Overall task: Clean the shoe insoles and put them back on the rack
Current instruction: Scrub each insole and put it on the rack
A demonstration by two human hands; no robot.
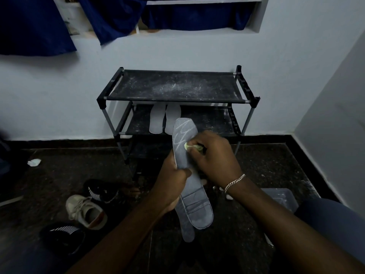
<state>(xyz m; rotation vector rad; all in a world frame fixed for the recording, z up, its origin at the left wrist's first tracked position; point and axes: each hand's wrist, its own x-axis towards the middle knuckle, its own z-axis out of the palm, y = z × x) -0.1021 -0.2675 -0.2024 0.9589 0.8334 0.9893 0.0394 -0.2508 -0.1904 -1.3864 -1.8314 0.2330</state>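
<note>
My left hand (171, 179) grips a grey insole (194, 202) around its middle, toe end pointing up toward the rack. A second grey insole (187, 233) seems to lie behind it, its heel sticking out below. My right hand (215, 155) pinches a small yellow-green cloth or sponge (190, 146) and presses it on the insole's upper part, where pale streaks show. Two white insoles (165, 120) lie side by side on the middle shelf of the black shoe rack (177, 87), whose top shelf is dusty.
A black striped shoe (100, 189), a beige sneaker (85, 211) and another black striped shoe (63, 237) lie on the dark floor at the left. A grey plastic tub (280, 198) sits at the right. A crumpled white scrap (34, 162) lies far left. Blue cloth (35, 26) hangs above.
</note>
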